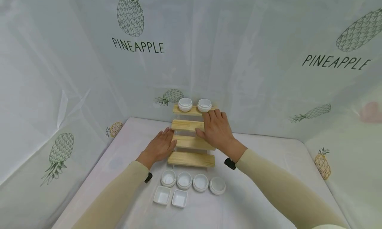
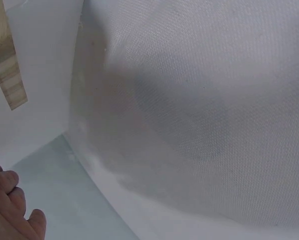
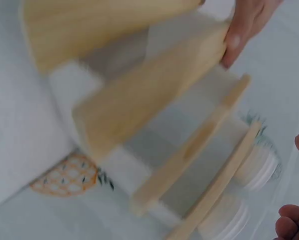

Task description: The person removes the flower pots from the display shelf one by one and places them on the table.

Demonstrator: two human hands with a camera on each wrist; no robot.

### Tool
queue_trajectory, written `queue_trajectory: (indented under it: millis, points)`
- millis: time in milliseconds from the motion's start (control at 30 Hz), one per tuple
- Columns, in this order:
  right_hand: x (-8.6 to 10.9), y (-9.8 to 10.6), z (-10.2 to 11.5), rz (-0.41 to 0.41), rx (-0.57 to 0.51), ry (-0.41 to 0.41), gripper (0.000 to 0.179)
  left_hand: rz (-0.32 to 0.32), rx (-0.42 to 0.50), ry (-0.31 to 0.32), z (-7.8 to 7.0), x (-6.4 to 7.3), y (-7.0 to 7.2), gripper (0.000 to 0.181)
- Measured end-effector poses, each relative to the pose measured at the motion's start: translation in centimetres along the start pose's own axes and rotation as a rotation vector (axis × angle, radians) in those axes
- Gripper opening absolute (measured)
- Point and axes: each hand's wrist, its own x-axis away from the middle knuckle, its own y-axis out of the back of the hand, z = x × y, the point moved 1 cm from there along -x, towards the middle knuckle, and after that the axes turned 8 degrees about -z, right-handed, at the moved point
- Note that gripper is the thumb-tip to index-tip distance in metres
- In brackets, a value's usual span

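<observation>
A four-tiered wooden display rack (image 1: 191, 159) with pale planks stands on the cloth. Two white round bowls, one on the left (image 1: 185, 108) and one on the right (image 1: 204, 109), sit on its top tier. My left hand (image 1: 160, 145) lies along the rack's left side, fingers extended, thumb at a plank's end. In the right wrist view that left hand (image 3: 245, 27) touches the plank edge. My right hand (image 1: 217, 127) is over the rack's right end, fingertips just below the right bowl. Right-hand fingers (image 3: 293, 222) show loosely bent with nothing between them.
In front of the rack stands a row of several white round bowls (image 1: 184, 186). Two white square dishes, left (image 1: 162, 196) and right (image 1: 179, 199), sit nearer to me. Pale cloth (image 1: 256, 33) printed with pineapples hangs close behind the rack and at both sides.
</observation>
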Motion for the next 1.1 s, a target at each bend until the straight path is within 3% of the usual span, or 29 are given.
queue_trajectory:
  millis: [233, 367, 667, 1100]
  points:
    - [-2.7, -2.4, -3.1, -0.062, 0.042, 0.006, 0.056, 0.006, 0.005, 0.006, 0.1, 0.3, 0.1, 0.073]
    - [-3.6, -3.7, -3.9, -0.051, 0.064, 0.001, 0.058, 0.002, 0.010, 0.010, 0.1, 0.5, 0.1, 0.073]
    - [-4.5, -5.2, -4.9, 0.139, 0.105, -0.078, 0.064, -0.019, -0.010, 0.006, 0.3, 0.3, -0.5, 0.073]
    - [-4.9, -5.5, -4.9, 0.274, 0.090, -0.161, 0.073, -0.014, -0.005, -0.006, 0.1, 0.5, 0.0, 0.073]
